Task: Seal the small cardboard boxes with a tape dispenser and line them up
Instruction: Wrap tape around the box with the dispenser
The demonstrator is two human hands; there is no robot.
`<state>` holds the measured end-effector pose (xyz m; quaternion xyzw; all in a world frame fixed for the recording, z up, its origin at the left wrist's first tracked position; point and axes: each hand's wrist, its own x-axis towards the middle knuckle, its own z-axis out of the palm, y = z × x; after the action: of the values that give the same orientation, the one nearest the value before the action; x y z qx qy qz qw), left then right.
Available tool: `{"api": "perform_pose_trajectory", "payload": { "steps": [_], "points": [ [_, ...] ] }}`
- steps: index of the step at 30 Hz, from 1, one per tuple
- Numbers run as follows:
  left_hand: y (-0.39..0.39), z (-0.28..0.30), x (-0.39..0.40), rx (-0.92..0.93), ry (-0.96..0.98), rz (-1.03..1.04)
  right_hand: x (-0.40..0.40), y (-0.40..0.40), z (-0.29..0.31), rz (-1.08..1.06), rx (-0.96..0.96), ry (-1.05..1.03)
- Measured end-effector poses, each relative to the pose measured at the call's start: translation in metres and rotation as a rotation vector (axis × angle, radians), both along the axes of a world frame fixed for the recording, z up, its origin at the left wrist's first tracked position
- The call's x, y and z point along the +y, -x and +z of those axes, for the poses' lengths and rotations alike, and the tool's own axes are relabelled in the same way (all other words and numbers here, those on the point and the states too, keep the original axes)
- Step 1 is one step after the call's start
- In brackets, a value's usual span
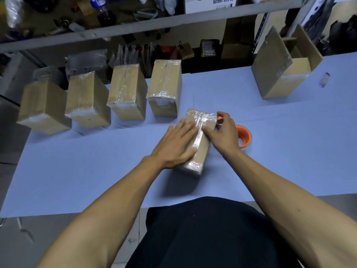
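Observation:
A small cardboard box (201, 151) lies in the middle of the table, with clear tape along its top seam and over both ends. My left hand (176, 144) lies flat on its left half, fingers straight. My right hand (224, 132) presses its fingers on the tape near the far end, thumb over the box's far right corner. An orange tape dispenser (244, 135) sits on the table just right of the box, partly hidden behind my right hand. Several taped boxes stand in a row at the back left, the nearest one (165, 88) just beyond the box under my hands.
An open, larger cardboard box (280, 74) stands at the back right of the light blue table (96, 171). A small clear scrap (325, 80) lies near it. A grey shelf rail (135, 26) with clutter runs above the table's far edge.

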<state>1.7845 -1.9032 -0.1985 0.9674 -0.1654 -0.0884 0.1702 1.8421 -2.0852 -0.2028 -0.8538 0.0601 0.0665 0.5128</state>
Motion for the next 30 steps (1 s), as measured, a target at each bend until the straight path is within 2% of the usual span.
{"api": "perform_pose_trajectory", "payload": {
  "steps": [2, 4, 8, 10, 14, 17, 19, 23, 25, 27, 30],
  "points": [
    [0.001, -0.005, -0.004, 0.033, -0.069, -0.031, -0.003, -0.002, 0.002, 0.084, 0.114, -0.157],
    [0.001, -0.009, -0.010, 0.040, -0.050, 0.009, -0.010, -0.005, -0.001, 0.122, 0.126, -0.138],
    [0.010, -0.015, -0.032, 0.057, 0.036, 0.177, -0.034, -0.012, -0.019, 0.078, 0.039, 0.377],
    [0.013, -0.016, -0.037, 0.050, 0.030, 0.220, -0.042, -0.011, -0.028, 0.105, 0.114, 0.472],
    [0.011, -0.014, -0.033, 0.060, -0.058, 0.215, -0.040, -0.010, -0.033, 0.192, 0.156, 0.499],
    [0.011, -0.012, -0.034, 0.063, -0.029, 0.208, -0.037, -0.014, -0.023, 0.212, 0.140, 0.498],
    [0.011, -0.014, -0.033, 0.062, -0.007, 0.209, -0.038, -0.019, -0.013, 0.117, 0.118, 0.450],
    [0.013, -0.016, -0.036, 0.041, 0.085, 0.230, -0.046, -0.024, 0.013, -0.100, 0.089, 0.185],
    [0.011, -0.016, -0.038, -0.020, 0.163, 0.291, -0.047, -0.022, 0.027, -0.052, 0.021, 0.140],
    [0.004, -0.013, -0.037, -0.103, 0.254, 0.394, -0.045, -0.023, 0.038, 0.042, -0.079, 0.188],
    [-0.009, -0.001, -0.038, -0.146, 0.205, 0.424, -0.040, -0.031, 0.050, 0.137, -0.185, 0.301]
  ]
}}
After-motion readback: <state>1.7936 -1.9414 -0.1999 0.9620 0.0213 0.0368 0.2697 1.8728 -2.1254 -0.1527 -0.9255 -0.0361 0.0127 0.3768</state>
